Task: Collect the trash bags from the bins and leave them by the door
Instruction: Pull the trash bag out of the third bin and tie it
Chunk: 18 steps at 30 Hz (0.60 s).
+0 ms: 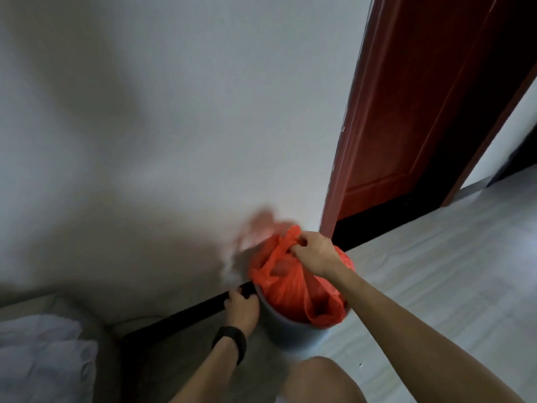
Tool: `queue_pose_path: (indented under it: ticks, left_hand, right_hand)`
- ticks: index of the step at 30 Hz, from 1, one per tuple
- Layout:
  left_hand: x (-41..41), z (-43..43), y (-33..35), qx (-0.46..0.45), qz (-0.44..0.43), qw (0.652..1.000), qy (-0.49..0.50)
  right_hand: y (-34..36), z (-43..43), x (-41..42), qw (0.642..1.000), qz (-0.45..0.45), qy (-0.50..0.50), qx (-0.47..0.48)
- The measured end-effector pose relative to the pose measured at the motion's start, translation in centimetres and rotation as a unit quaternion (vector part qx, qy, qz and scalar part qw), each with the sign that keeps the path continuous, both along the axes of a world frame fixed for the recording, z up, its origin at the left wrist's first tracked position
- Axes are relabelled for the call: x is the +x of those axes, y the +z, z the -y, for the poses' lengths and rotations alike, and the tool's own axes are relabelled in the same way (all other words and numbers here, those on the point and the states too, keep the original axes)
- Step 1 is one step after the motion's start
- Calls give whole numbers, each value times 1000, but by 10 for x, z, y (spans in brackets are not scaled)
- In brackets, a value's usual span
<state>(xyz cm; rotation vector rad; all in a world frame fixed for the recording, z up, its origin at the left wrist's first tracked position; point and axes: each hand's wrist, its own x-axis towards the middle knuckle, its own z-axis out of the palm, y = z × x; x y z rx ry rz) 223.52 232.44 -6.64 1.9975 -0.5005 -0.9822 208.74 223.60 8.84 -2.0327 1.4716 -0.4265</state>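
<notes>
Red-orange thin plastic trash bag (286,289), gripped at its gathered top by the right hand (312,251), sat in the round grey plastic bin (287,330). The left hand (242,308) touched the bin's rim, grip unclear. The bin stood against the white wall (174,126) beside the dark red wooden door (406,112).

No text, label, brand, number or sign can be read anywhere.

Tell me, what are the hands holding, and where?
The right hand grips the red trash bag by its bunched top. The left hand touches the grey bin; whether its fingers grip it cannot be told.
</notes>
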Motion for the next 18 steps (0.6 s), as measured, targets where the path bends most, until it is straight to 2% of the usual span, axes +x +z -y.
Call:
queue_pose_path:
  ticks: [1, 4, 7, 11, 13, 15, 18]
  left_hand:
    - [-8, -5, -8, 22, -36, 998, -38]
    - [-23, -5, -1, -2, -129, 988, -87]
    - [-30, 3, 10, -40, -177, 982, -47]
    - [-32, 9, 10, -64, -123, 988, -68]
    - [-34, 12, 8, -54, -130, 987, -74]
    - [-32, 16, 6, -41, -94, 992, -69]
    - [-29, 15, 10, -47, -119, 991, -36]
  right_hand:
    - [2, 1, 1, 1000, 9, -9, 7]
    - [10, 2, 8, 999, 28, -35, 26]
    - [17, 7, 10, 998, 29, -42, 26]
    - [21, 9, 10, 998, 21, -50, 35]
    - [21, 10, 10, 998, 15, -54, 37]
    - [23, 12, 11, 997, 21, -63, 41]
    - [30, 19, 12, 995, 40, -80, 48]
